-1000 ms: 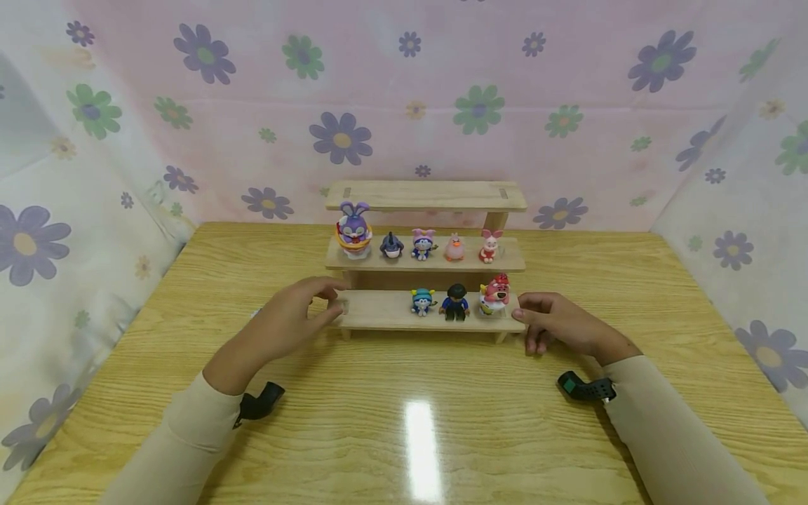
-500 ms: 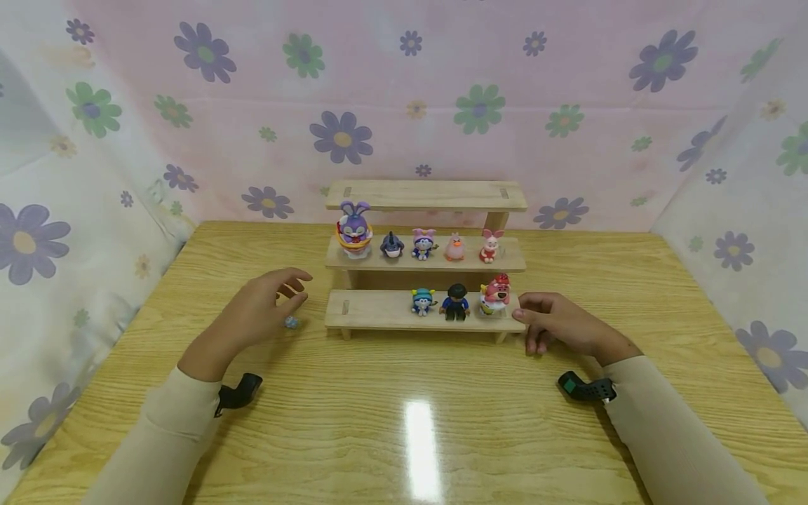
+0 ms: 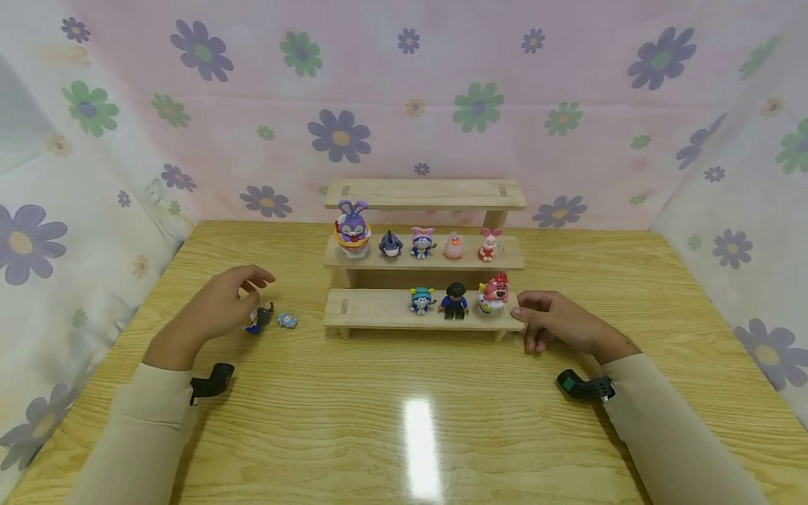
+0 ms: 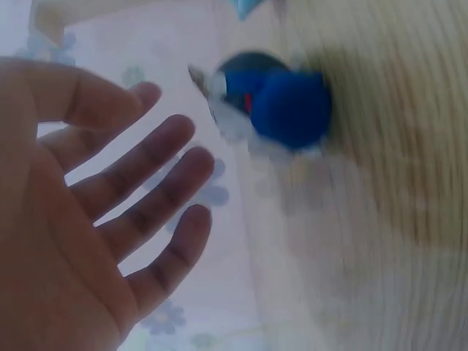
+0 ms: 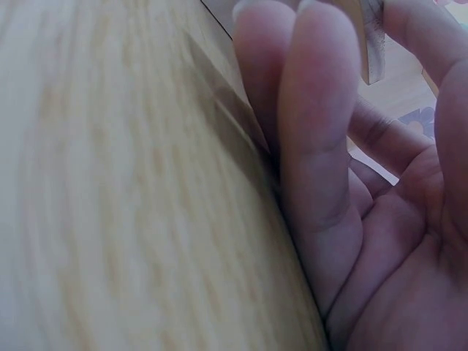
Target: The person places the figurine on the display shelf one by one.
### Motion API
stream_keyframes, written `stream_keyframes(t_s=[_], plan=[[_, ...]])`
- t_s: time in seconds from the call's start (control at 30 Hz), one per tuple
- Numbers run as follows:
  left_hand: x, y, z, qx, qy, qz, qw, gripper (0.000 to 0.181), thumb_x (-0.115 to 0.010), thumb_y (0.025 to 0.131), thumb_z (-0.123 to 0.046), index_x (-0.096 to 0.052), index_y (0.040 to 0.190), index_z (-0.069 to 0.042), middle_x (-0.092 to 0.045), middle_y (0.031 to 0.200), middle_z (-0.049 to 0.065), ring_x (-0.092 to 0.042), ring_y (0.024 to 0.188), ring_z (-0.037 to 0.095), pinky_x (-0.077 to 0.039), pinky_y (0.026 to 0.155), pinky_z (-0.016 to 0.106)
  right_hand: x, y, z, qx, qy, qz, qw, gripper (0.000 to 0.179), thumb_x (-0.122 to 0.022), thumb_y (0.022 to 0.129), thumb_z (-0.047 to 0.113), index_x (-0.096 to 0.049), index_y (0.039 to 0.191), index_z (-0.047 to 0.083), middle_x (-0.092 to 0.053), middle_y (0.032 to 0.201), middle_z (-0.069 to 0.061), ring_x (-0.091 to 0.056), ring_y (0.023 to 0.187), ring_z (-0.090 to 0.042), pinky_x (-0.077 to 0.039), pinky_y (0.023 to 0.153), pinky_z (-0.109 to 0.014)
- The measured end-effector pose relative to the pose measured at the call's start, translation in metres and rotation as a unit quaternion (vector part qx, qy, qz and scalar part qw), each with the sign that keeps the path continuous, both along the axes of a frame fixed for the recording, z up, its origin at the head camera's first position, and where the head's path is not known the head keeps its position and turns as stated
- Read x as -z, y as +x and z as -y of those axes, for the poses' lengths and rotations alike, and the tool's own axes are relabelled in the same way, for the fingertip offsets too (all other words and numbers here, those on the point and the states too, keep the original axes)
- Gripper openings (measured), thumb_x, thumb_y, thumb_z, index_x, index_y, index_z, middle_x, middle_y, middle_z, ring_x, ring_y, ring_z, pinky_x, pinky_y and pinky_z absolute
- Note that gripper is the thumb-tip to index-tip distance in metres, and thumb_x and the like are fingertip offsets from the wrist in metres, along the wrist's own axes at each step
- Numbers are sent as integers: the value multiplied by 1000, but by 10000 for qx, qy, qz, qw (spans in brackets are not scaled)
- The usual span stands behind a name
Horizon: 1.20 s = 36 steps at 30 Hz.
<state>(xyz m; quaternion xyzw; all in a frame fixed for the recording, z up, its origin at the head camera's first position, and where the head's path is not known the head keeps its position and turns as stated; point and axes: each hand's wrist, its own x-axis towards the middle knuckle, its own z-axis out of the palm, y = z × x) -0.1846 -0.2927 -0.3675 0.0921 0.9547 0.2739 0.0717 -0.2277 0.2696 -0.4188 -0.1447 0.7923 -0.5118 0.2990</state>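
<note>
My left hand [image 3: 211, 308], fingers apart and loosely bent, hovers left of the wooden shelf [image 3: 372, 305] and holds nothing. Partly behind it on the table is a dark figurine with blue parts [image 3: 257, 320], which the left wrist view shows, blurred, as a blue and grey toy [image 4: 292, 110] beyond the fingertips. A small light-blue figurine [image 3: 287, 320] lies just right of that. My right hand [image 3: 555, 321] grips the right end of the shelf's lowest step, thumb at the edge; in the right wrist view its curled fingers [image 5: 318, 110] are close to the tabletop.
On the lowest step stand a blue-hatted figurine [image 3: 421, 300], a black-haired figure [image 3: 454, 301] and a pink bear [image 3: 495, 293]. Several more, including a purple rabbit [image 3: 353, 230], line the middle step. A flowered cloth [image 3: 404, 140] hangs behind the table [image 3: 353, 421].
My left hand has moved left, away from the left end of the lowest step, uncovering the light-blue figurine and part of the dark one. The right hand has stayed at the shelf.
</note>
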Motion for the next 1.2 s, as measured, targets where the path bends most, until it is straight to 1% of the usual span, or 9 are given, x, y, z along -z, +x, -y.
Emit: stream_keyframes(t_s=[0.13, 0.2, 0.3, 0.4, 0.47, 0.6, 0.83, 1.0, 1.2], plan=[[1, -2, 6, 43, -2, 252, 9997, 36, -46, 102, -11, -55, 136, -7, -58, 129, 19, -58, 110, 33, -52, 79, 40, -2, 0, -1, 24, -36, 18, 10000, 41, -54, 105, 31, -47, 123, -5, -67, 70, -11, -67, 62, -21, -59, 57, -37], [2, -2, 8, 64, 33, 444, 9990, 36, -46, 101, -11, -55, 135, -8, -59, 128, 18, -59, 109, 32, -52, 79, 40, -2, 0, -1, 11, -50, 3, 10000, 41, -54, 105, 31, -47, 123, -5, -67, 70, -11, -67, 62, -22, -59, 57, -37], [5, -3, 9, 163, -8, 722, 9973, 36, -46, 100, -12, -55, 134, -8, -58, 128, 19, -59, 110, 34, -52, 79, 41, -3, 0, -2, 13, -59, -3, 10000, 41, -54, 105, 31, -47, 124, -5, -67, 70, -12, -68, 62, -22, -59, 57, -38], [8, -5, 10, 245, -43, 875, 9959, 35, -49, 98, -12, -56, 132, -8, -57, 127, 21, -58, 111, 36, -51, 80, 43, -4, -1, -3, 32, -51, -1, 10000, 42, -54, 105, 31, -47, 125, -6, -67, 70, -12, -68, 62, -22, -59, 57, -38], [10, -6, 9, 280, -100, 860, 9958, 33, -51, 98, -12, -57, 130, -8, -58, 125, 20, -58, 110, 35, -51, 82, 44, -5, -2, -3, 38, -31, -9, 10000, 43, -54, 105, 31, -47, 126, -5, -67, 71, -12, -68, 62, -22, -59, 57, -38], [10, -8, 8, 295, -121, 848, 9959, 30, -53, 98, -15, -59, 128, -9, -59, 121, 18, -59, 107, 33, -51, 80, 43, -9, -2, -3, 45, -6, -32, 10000, 43, -54, 105, 31, -47, 126, -6, -68, 71, -12, -68, 62, -22, -59, 57, -38], [11, -9, 5, 319, -54, 798, 9963, 28, -56, 102, -23, -59, 126, -10, -60, 120, 16, -60, 107, 31, -52, 82, 44, -12, -1, -5, 69, 52, -93, 9999, 42, -54, 105, 31, -47, 126, -5, -67, 71, -11, -67, 62, -22, -59, 57, -38], [13, -6, 6, 387, 51, 884, 9953, 30, -58, 102, -29, -58, 126, -10, -58, 121, 16, -61, 106, 30, -51, 83, 42, -7, 0, -4, -3, -31, -91, 10000, 40, -54, 105, 30, -48, 125, -5, -68, 70, -11, -68, 62, -22, -59, 57, -38], [16, -3, 7, 371, 98, 922, 9950, 34, -60, 101, -32, -57, 126, -9, -58, 116, 14, -60, 98, 24, -49, 77, 35, 1, 1, -2, -6, -34, -14, 10000, 38, -54, 105, 32, -50, 122, -2, -67, 70, -12, -67, 62, -22, -59, 57, -39]])
